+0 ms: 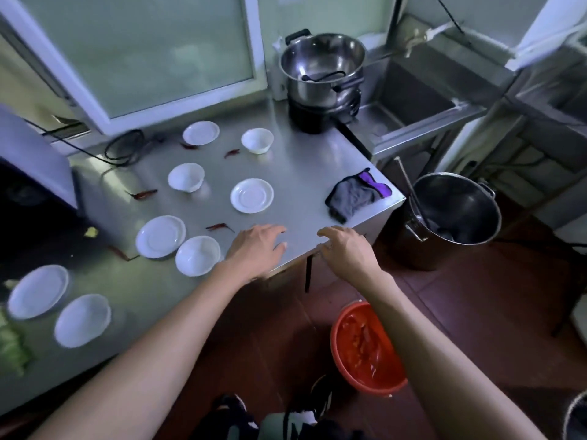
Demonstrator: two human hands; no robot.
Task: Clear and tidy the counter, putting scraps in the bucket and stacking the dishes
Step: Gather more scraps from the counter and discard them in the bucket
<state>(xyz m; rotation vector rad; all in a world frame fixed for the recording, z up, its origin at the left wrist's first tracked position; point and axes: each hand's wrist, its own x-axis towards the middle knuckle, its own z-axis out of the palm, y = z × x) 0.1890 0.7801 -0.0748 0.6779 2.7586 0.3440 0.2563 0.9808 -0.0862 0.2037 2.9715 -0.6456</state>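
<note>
Several white plates and bowls lie scattered on the steel counter [305,166], among them a saucer [252,195], a bowl [186,177] and a bowl [198,255] by my wrist. Dried red chillies [219,226] lie between them. My left hand [257,247] rests palm down near the counter's front edge, fingers spread, holding nothing. My right hand [344,247] hovers over the counter's front edge, fingers loosely curled and empty. A red bucket [365,347] with red scraps stands on the floor below my right forearm.
A grey and purple cloth [355,195] lies at the counter's right corner. A steel pot [324,68] sits on a burner at the back. A large steel pot [454,214] stands on the floor to the right. Green scraps [11,347] lie at the far left.
</note>
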